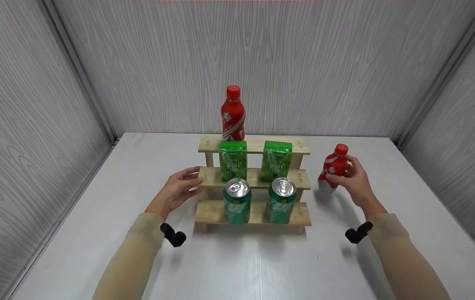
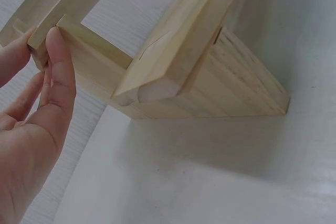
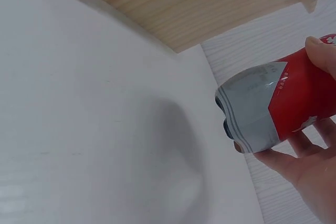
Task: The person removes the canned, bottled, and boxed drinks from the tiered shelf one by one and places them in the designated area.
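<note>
Red bottle (image 1: pixel 334 168) is held tilted just above the worktop (image 1: pixel 237 258) in the right hand (image 1: pixel 356 179) grip; wooden rack (image 1: pixel 254 179) is touched by straight left-hand (image 1: pixel 179 189) fingers.

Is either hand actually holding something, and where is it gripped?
The right hand holds the red bottle round its body. The left hand only touches the wooden rack.

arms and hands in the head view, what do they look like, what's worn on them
Both arms wear long, pale beige sleeves reaching to the wrists. A small black camera mount sits at the left wrist and a matching black one at the right. The left hand and right hand are bare: no gloves or rings visible.
</note>
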### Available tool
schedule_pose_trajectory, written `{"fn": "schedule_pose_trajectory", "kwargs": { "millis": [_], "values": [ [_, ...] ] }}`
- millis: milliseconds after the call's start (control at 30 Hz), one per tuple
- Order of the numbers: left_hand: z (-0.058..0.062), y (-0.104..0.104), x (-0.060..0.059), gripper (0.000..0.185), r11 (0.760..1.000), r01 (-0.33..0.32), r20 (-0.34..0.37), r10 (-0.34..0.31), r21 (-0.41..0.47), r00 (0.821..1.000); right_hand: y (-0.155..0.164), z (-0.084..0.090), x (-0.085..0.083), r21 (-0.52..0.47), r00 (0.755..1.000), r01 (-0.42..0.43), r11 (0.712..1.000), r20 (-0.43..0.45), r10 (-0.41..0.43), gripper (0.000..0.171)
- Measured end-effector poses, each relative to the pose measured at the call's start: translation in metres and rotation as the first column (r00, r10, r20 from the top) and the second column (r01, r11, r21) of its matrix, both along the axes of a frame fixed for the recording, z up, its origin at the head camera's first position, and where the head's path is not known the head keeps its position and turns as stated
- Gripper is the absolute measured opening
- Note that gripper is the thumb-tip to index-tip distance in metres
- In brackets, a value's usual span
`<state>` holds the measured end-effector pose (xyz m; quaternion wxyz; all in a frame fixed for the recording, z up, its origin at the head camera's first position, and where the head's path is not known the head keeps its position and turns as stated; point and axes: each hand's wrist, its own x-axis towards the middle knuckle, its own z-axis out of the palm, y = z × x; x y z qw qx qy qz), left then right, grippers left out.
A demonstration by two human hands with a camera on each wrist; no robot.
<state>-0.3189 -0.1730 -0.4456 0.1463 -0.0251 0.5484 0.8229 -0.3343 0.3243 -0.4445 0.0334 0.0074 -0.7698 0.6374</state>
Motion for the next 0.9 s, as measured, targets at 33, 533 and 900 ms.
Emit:
{"fn": "schedule_pose_trajectory", "kwargs": {
  "millis": [33, 533, 900],
  "values": [
    [0.0, 0.0, 0.0, 0.059, 1.0, 0.003, -0.001, -0.003, 0.0, 1.0, 0.0, -0.002, 0.0, 0.0, 1.0, 0.004, 1.0, 0.005, -0.004, 0.091],
    [0.0, -0.002, 0.0, 0.059, 1.0, 0.019, -0.022, -0.019, 0.022, 1.0, 0.002, -0.014, 0.003, 0.009, 0.998, 0.015, 1.0, 0.055, -0.015, 0.095],
    [0.001, -0.002, 0.001, 0.06, 1.0, 0.007, -0.014, -0.007, 0.001, 1.0, -0.005, -0.01, 0.006, 0.009, 0.996, -0.023, 1.0, 0.088, 0.022, 0.092]
  ]
}}
